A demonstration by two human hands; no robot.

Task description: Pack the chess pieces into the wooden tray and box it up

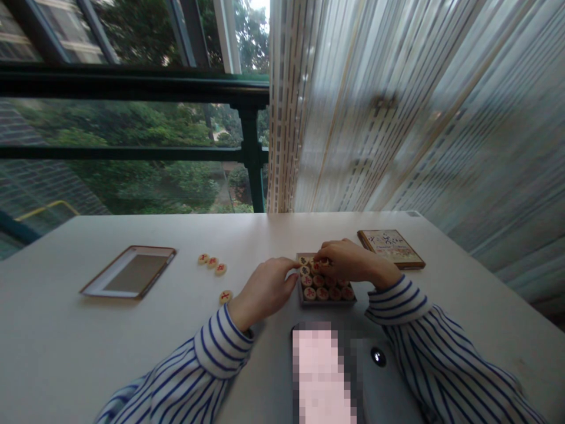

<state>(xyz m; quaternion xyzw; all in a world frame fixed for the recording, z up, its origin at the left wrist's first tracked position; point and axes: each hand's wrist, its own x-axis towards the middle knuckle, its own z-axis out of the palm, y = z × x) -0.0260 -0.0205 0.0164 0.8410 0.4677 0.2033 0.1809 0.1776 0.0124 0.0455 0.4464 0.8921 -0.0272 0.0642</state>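
Round wooden Chinese chess pieces point(322, 293) with red or dark characters sit in rows in a shallow square box point(329, 304). My left hand point(267, 288) is at the left side of this box, index finger stretched to its upper left edge and thumb a little apart below. Over the box's upper right part, my right hand point(353, 260) has its fingers bent down and closed on a chess piece point(316, 266), partly hidden by them. Left of the box, three pieces point(212, 262) lie in a slanting row, and a single piece point(225, 296) lies near my left wrist.
An upturned tray-like lid point(152, 277) lies at the left of the white table point(48, 330). At the back right is a flat box with a printed cover point(391, 246). A phone point(322, 371) with a blurred screen and a grey device point(384, 388) are near me.
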